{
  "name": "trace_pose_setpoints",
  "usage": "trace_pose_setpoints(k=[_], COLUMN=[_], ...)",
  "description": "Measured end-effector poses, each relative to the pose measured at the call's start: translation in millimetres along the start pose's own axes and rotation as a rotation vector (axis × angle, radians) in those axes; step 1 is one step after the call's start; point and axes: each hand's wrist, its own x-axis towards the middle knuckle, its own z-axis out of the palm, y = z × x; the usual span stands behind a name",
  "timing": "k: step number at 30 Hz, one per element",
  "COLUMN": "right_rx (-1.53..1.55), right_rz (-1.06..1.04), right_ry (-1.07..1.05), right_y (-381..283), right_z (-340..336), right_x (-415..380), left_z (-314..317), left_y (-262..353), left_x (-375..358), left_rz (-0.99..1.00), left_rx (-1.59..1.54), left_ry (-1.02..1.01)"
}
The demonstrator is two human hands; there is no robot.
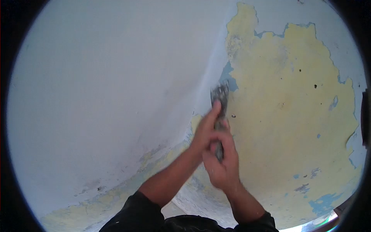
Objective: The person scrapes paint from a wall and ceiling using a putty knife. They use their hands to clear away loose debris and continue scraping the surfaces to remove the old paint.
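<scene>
Both hands are wrapped around a paint scraper (pixel 220 92), slightly blurred, its blade pointing up. My left hand (pixel 205 129) grips it just below the blade, with the thumb lying along it. Lower down, my right hand (pixel 222 162) is closed around the handle. The blade is against the wall near the corner, at the border of white paint (pixel 208 79) and a bared blue patch (pixel 231 82). To its right spreads a large yellow area (pixel 282 116) where the white coat is off, with ragged edges.
A smooth white wall (pixel 96 77) fills the left side, with grey smudges low down. A yellow stripped band (pixel 92 208) runs along its bottom. Small dark holes (pixel 315 86) dot the yellow wall. A dark object (pixel 365 118) stands at the right edge.
</scene>
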Motion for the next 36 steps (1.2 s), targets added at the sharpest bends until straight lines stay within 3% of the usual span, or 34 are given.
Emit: trace_pose_setpoints(k=[2, 4, 7, 9, 11, 12, 14, 15, 16, 17, 18, 19, 21, 22, 24, 30, 32, 33, 35, 36], right_rx=[-0.072, -0.021, -0.061, -0.05, -0.03, -0.054, 0.015, 0.013, -0.079, -0.177, -0.02, -0.024, 0.389, 0.393, 0.736, 0.548, 0.254, 0.255, 0.173, 0.174], right_rz=[-0.059, -0.118, -0.065, -0.099, -0.122, -0.144, -0.148, -0.157, -0.201, -0.221, -0.053, -0.067, 0.164, 0.166, 0.273, 0.486, 0.147, 0.152, 0.14, 0.148], right_ry=[-0.03, 0.076, 0.103, 0.082, 0.065, 0.041, -0.014, -0.015, 0.039, 0.093, 0.042, 0.047, -0.059, -0.055, 0.003, 0.01, -0.068, -0.069, 0.016, 0.017], right_y=[7.7, 9.6, 15.5, -2.6, -8.1, -2.5, -6.1, 3.0, 17.5, 25.0, 20.2, 8.7, -18.9, -12.1, 13.1, 45.6, 53.9, 59.7, 59.3, 54.3], right_z=[-2.3, -5.1, -6.2, -1.5, -0.5, -5.5, -11.1, -10.8, -8.7, -10.5, -8.3, -6.3, -2.2, -0.1, 7.2, -0.5, -0.5, -0.6, 1.8, 4.8], right_x=[-19.4, -24.5, 31.8, 35.3, 22.5, -1.4, -27.3, -9.7, 17.1, 32.0, 46.4, 51.4, 50.5, 45.2, 27.0, -89.1, -108.4, -107.3, -91.6, -79.8], left_z=[1.6, -1.4, 5.4, 1.0, -2.7, 5.9, 3.0, 11.1, 19.0, 14.7, 10.2, 7.4, 7.5, 7.2, -10.3, -59.0, -58.7, -55.1, -33.4, -45.2], left_y=[-24.8, -36.0, -0.3, 13.4, 8.1, -8.4, -24.6, -21.1, -7.5, 5.6, 14.3, 22.4, 30.8, 30.4, 12.8, -78.4, -81.7, -81.0, -71.6, -86.6], left_x=[-22.1, -8.5, 27.4, 23.8, 8.5, -5.2, -12.1, -14.4, 6.1, 10.1, 24.2, 36.3, 32.4, 29.3, 21.4, -47.0, -65.0, -63.9, -53.9, -32.6], left_rz=[0.048, 0.09, 0.074, 0.072, -0.068, 0.038, 0.057, 0.063, 0.184, 0.074, 0.087, 0.121, 0.117, 0.105, 0.041, -0.142, -0.06, -0.063, -0.024, 0.34], left_rx=[0.098, 0.219, 0.046, 0.04, 0.007, 0.014, 0.08, 0.141, 0.217, 0.225, 0.107, -0.002, 0.062, 0.111, 0.167, 0.143, 0.309, 0.307, 0.334, 0.489], left_ry=[-0.012, -0.033, 0.004, -0.074, -0.103, -0.001, -0.011, -0.018, 0.129, 0.096, 0.057, 0.008, 0.05, 0.101, 0.116, -0.027, -0.17, -0.166, 0.059, 0.154])
